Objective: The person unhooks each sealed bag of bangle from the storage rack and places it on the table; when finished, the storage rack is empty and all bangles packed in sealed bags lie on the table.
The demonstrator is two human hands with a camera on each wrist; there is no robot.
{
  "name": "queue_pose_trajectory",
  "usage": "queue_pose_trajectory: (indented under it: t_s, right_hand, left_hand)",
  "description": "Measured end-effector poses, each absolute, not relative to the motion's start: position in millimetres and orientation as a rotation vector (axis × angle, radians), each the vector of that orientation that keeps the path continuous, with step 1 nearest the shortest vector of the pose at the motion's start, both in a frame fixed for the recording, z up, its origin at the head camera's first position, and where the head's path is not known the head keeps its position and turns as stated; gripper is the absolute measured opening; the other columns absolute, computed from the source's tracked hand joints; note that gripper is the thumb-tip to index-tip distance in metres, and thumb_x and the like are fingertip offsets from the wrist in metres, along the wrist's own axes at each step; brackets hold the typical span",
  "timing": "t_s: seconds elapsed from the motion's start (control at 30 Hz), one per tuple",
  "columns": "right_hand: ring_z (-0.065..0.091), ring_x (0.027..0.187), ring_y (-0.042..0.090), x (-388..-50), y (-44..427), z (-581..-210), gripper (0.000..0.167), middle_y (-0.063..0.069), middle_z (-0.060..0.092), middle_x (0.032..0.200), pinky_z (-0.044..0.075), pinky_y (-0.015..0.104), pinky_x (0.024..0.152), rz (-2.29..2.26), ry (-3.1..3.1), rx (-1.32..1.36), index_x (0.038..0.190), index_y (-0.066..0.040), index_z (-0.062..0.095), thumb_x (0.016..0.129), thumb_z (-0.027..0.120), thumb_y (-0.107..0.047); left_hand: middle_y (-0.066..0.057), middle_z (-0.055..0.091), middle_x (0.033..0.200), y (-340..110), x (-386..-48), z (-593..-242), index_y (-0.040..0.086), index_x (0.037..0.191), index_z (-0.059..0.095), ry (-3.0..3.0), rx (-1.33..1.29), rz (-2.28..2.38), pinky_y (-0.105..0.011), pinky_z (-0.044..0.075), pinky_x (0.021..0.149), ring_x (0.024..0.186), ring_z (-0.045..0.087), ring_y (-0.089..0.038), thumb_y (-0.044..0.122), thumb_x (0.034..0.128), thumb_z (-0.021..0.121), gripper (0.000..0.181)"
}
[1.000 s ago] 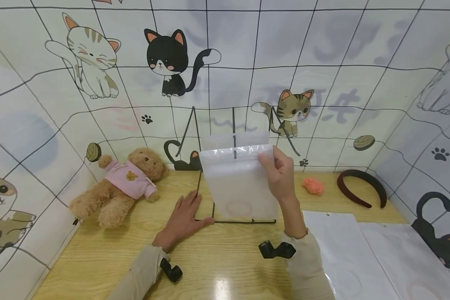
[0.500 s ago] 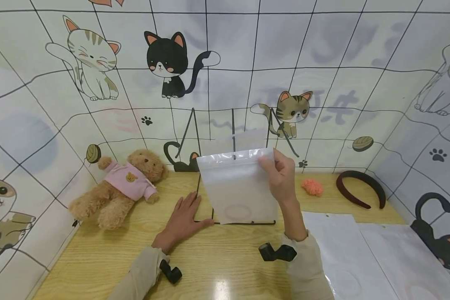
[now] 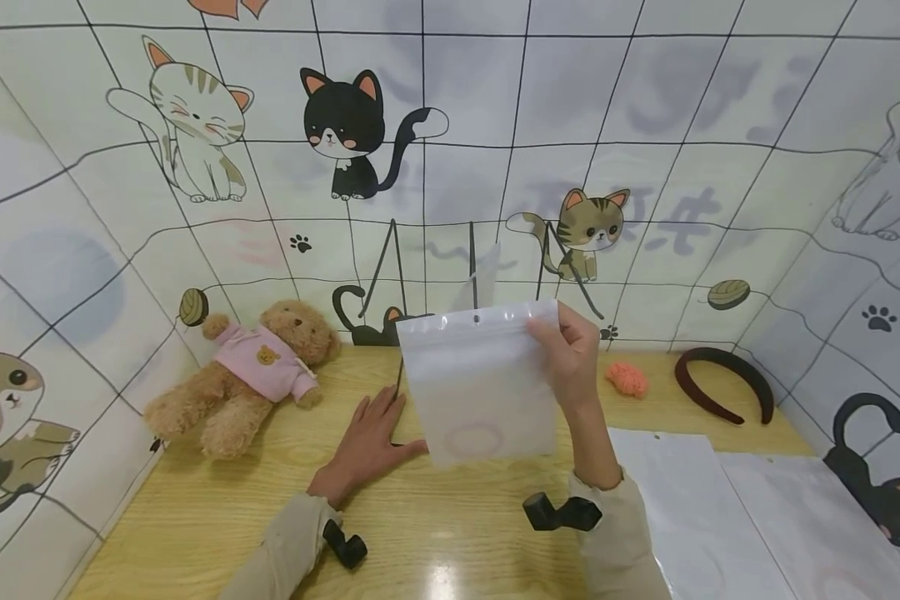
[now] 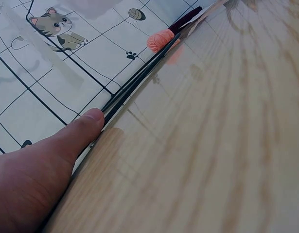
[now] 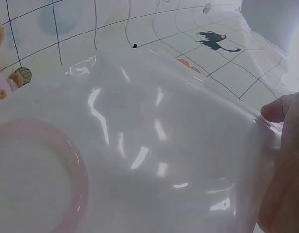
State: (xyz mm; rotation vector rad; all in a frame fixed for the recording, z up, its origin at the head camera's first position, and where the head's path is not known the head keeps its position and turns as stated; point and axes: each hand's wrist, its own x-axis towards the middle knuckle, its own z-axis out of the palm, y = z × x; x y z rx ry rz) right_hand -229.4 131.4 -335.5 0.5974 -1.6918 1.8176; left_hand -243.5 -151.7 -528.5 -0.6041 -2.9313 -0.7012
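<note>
Head view: a glossy table (image 3: 450, 525) in pale yellow wood grain fills the foreground, a bright patch of light glaring on its near part. Behind it and along both sides stands a white wall covering (image 3: 457, 92) with a black grid, printed with cartoon cats, paw prints and yarn balls; its right side carries a black cat low down near the table.

The left hand (image 3: 367, 442) lies palm down, fingers spread, at the left of a black wire rack (image 3: 473, 258); in the left wrist view its thumb lies along the rack's dark base rod, and the tabletop mirrors thumb and yarn. The right hand (image 3: 570, 354) pinches the upper right corner of a translucent zip-top bag (image 3: 480, 367), held up before the rack, a pale pink ring (image 5: 79, 179) showing through it. Whether the bag's lower edge touches the table I cannot tell.

At the left a brown teddy bear (image 3: 213, 421) in a pink top reclines near the back wall. To the right of the rack sit a coral yarn bundle (image 3: 627, 379) and a dark headband (image 3: 757, 383); nearer, two flat white bags or sheets (image 3: 675, 500) lie side by side. Both sleeves (image 3: 277, 550) are beige.
</note>
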Motion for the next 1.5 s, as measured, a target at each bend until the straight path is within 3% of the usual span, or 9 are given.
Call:
queue_pose_trajectory:
  t_s: [0.5,0.8,1.0,1.23,1.4,1.5]
  right_hand:
    - [0.064,0.066,0.003,-217.4,124.5,-324.3,0.027,-0.012,0.072,0.08,0.058,0.017,0.063,1.807,-1.62,0.672,0.085,0.023,0.059,0.091,0.052,-0.003]
    - [0.06,0.061,0.002,-200.8,120.0,-323.5,0.018,-0.012,0.069,0.076,0.054,0.015,0.056,1.772,-1.637,0.697,0.078,0.002,0.069,0.088,0.054,0.003]
    - [0.052,0.057,0.001,-188.8,123.9,-321.3,0.014,-0.015,0.065,0.074,0.048,0.013,0.051,1.637,-1.676,0.874,0.079,0.013,0.062,0.086,0.05,0.01]
    - [0.044,0.048,0.005,-176.9,138.9,-324.7,0.017,0.0,0.047,0.057,0.037,0.019,0.039,1.627,-1.636,1.158,0.078,0.007,0.06,0.084,0.049,0.018]
    - [0.041,0.046,0.009,-164.4,156.5,-338.8,0.016,0.002,0.036,0.055,0.033,0.02,0.037,1.621,-1.548,1.33,0.077,0.007,0.059,0.089,0.053,0.016]
    - [0.041,0.048,0.011,-149.2,164.6,-346.6,0.021,0.002,0.034,0.058,0.033,0.021,0.037,1.674,-1.617,1.315,0.079,0.005,0.059,0.085,0.049,0.022]
  left_hand:
    - [-0.013,0.021,0.166,-156.3,-245.0,-530.3,0.009,0.158,0.029,-2.923,-0.589,-0.692,-0.05,0.006,0.126,0.155,0.017,-0.029,0.068,0.0882,0.058,0.096]
    - [-0.005,0.021,0.167,-148.5,-242.0,-535.7,0.024,0.161,0.02,-2.903,-0.603,-0.727,-0.057,0.008,0.124,0.155,0.017,-0.027,0.069,0.0882,0.055,0.093]
    - [0.002,0.02,0.167,-145.8,-244.4,-537.1,0.033,0.16,0.021,-2.882,-0.593,-0.639,-0.058,0.013,0.123,0.155,0.017,-0.02,0.076,0.0871,0.051,0.09]
    - [-0.008,0.034,0.162,-151.9,-244.7,-529.2,0.018,0.152,0.044,-2.876,-0.605,-0.671,-0.057,0.013,0.124,0.154,0.022,-0.028,0.063,0.0909,0.056,0.077]
    - [-0.013,0.024,0.165,-151.3,-245.2,-529.2,0.007,0.156,0.034,-2.928,-0.578,-0.637,-0.051,0.008,0.126,0.155,0.018,-0.028,0.066,0.0905,0.054,0.091]
    - [-0.013,0.022,0.166,-150.1,-244.3,-531.4,0.007,0.157,0.031,-2.926,-0.582,-0.664,-0.05,0.007,0.126,0.155,0.016,-0.028,0.074,0.0876,0.053,0.099]
